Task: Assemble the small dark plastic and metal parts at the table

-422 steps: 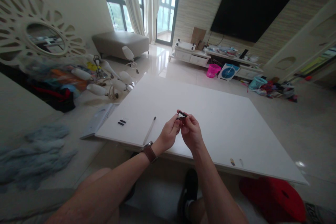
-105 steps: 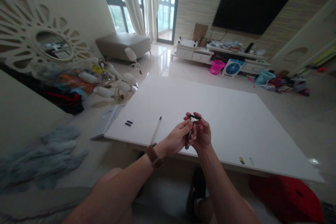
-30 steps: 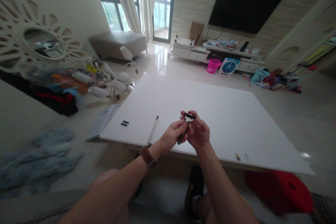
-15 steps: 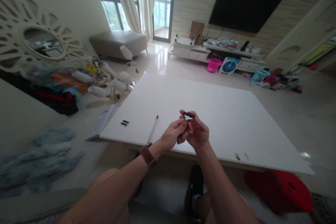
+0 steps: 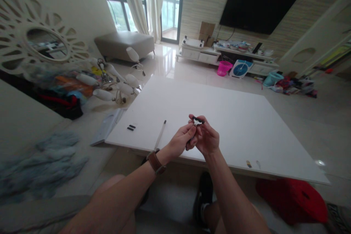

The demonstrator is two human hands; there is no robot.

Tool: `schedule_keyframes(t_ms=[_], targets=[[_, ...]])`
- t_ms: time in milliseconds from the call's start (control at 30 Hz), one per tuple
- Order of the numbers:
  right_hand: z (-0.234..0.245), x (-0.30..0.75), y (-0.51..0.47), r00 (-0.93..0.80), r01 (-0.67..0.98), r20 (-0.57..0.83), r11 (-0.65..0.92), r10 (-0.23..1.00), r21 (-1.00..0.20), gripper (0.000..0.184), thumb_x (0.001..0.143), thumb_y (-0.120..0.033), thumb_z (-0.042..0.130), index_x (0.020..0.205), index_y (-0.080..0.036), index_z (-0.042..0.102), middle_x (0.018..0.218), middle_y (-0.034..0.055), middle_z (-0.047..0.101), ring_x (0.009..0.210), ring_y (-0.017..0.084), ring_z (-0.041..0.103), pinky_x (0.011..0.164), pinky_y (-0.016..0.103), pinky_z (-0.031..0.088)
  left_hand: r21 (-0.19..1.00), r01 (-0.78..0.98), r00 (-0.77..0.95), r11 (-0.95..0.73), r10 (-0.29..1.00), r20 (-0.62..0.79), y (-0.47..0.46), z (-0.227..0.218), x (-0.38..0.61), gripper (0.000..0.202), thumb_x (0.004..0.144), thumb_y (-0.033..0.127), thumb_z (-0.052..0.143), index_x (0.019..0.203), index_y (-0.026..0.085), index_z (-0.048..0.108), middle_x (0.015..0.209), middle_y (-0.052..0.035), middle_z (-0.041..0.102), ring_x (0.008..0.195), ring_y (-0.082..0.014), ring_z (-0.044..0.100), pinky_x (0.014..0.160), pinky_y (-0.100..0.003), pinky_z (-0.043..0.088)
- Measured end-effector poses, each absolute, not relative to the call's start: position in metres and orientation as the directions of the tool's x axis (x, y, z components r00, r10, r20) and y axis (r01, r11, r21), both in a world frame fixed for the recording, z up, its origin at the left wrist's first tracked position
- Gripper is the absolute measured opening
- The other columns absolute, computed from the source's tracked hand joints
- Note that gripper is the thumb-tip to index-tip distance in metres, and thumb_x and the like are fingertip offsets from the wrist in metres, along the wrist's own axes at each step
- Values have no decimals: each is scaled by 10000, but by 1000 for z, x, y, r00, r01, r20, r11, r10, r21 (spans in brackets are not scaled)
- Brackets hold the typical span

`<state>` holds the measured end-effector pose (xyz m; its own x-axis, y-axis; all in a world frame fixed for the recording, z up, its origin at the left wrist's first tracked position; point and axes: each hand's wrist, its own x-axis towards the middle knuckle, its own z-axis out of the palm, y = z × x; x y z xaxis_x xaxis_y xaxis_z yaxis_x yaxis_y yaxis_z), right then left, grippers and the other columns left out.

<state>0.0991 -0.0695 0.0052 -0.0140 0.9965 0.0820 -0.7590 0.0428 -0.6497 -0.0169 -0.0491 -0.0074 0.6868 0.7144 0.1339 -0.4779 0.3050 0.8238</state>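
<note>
Both my hands meet above the near edge of a large white board [image 5: 233, 117]. My left hand [image 5: 179, 141], with a brown watch on its wrist, pinches the dark handle of a small razor-like tool [image 5: 196, 121]. My right hand [image 5: 207, 139] is curled around the same tool, its fingertips at the black and silver head on top. Most of the handle is hidden between my fingers.
On the board lie a thin white stick [image 5: 160, 135], two small black pieces [image 5: 131, 127] at the left, and two tiny bits [image 5: 252, 163] near the front edge. A chandelier [image 5: 115, 84] and clutter sit on the floor left; a red object [image 5: 290, 197] lies at lower right.
My hands have stayed together on the tool, with only small finger shifts. The dark handle that stuck out below my fingers a second ago is now mostly covered.
</note>
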Motion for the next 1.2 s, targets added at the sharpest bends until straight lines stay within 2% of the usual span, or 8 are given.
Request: schedule_keyframes(t_ms=[733, 967, 1133, 1200], targets=[[-2, 100, -68, -1, -740, 99, 66, 995, -669, 124, 798, -284, 693, 917, -255, 714, 1110, 28, 745, 952, 130, 698, 841, 240, 572, 789, -518, 697, 331, 698, 164, -51, -1, -18, 381, 904, 537, 592, 842, 181, 471, 514, 106, 307, 397, -46, 219, 376, -172, 161], [-1, 101, -69, -5, -742, 89, 56, 996, -668, 100, 816, -273, 668, 909, -261, 705, 1099, 23, 747, 940, 127, 696, 806, 242, 583, 780, -489, 721, 391, 684, 109, -51, 0, -20, 384, 883, 530, 617, 846, 178, 469, 566, 89, 321, 416, -40, 229, 396, -181, 134], [-2, 101, -69, 9, -733, 86, 65, 996, -677, 106, 828, -295, 663, 922, -267, 704, 996, 22, 759, 914, 132, 693, 785, 246, 589, 761, -488, 720, 427, 690, 74, -52, -1, -21, 353, 863, 477, 654, 862, 176, 469, 584, 80, 346, 438, -43, 261, 417, -185, 147], [-2, 100, -69, 12, -738, 84, 65, 996, -672, 109, 816, -295, 674, 917, -266, 703, 1028, 25, 756, 917, 131, 692, 760, 238, 592, 760, -489, 716, 429, 695, 69, -52, -1, -20, 353, 858, 474, 658, 861, 175, 471, 583, 79, 347, 441, -45, 265, 418, -186, 145]])
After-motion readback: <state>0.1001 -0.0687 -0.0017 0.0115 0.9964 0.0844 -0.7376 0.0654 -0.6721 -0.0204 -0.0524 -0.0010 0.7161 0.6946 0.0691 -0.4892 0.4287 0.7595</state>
